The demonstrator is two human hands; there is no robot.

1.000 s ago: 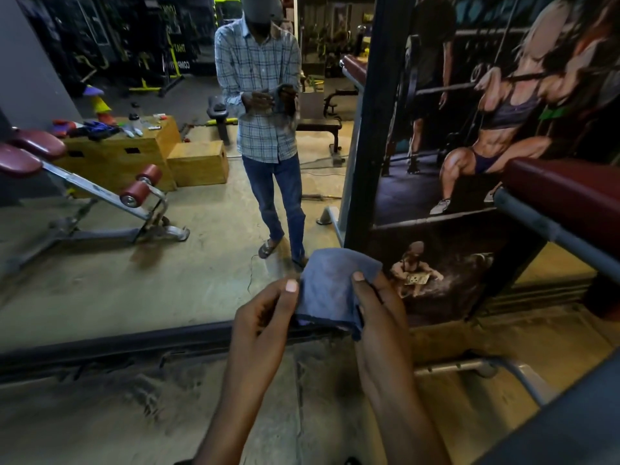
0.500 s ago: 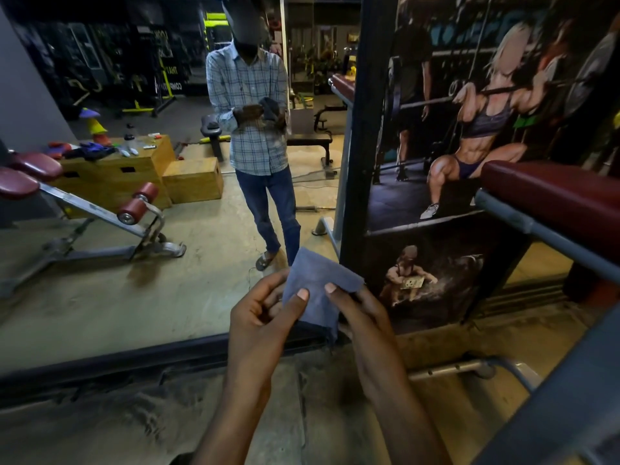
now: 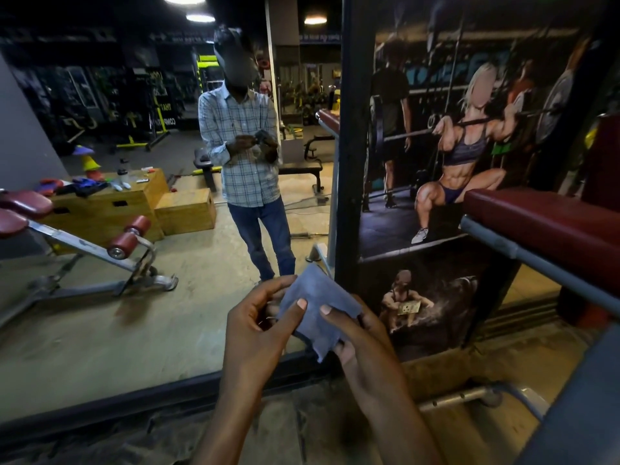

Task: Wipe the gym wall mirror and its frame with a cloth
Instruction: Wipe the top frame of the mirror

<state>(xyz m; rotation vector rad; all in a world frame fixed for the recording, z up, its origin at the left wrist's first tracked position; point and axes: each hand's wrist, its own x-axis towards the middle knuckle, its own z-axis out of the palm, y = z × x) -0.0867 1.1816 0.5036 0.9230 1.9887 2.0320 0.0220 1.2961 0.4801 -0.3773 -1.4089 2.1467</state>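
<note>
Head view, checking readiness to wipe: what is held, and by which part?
A blue cloth, held by both hands: left hand pinches its left edge, right hand its right edge.

We held the cloth (image 3: 315, 307) low before the mirror (image 3: 134, 297), with open room leftward along its dark bottom frame (image 3: 134, 397). On our right the maroon bench pad (image 3: 543, 226) and its grey rail (image 3: 536, 261) crowded in before the poster panel (image 3: 436, 162). A metal floor tube (image 3: 456, 396) lay below.
</note>
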